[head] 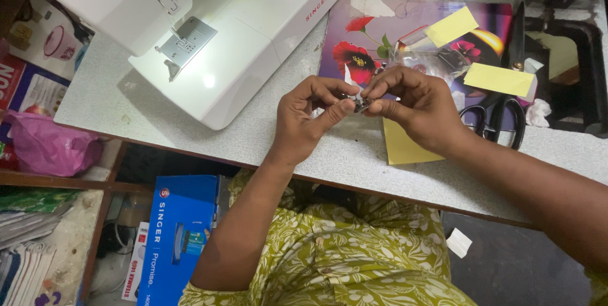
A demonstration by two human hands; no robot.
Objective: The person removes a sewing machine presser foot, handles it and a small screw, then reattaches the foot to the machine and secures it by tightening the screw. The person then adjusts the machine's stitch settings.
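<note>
Both hands meet above the grey tabletop (266,144): the left hand (308,113) and right hand (415,103) pinch a small metal part (361,104) between their fingertips, just in front of a flowered purple sheet (380,33). Yellow paper slips (497,79) lie on and beside it, with black scissors (500,119) at the right. Below the table stands a blue box (180,236), beside a pink bag (50,144). A white sewing machine (234,33) sits up left.

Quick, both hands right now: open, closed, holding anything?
Left hand: closed, fingertips pinching a small metal part.
Right hand: closed, pinching the same small metal part from the other side.
</note>
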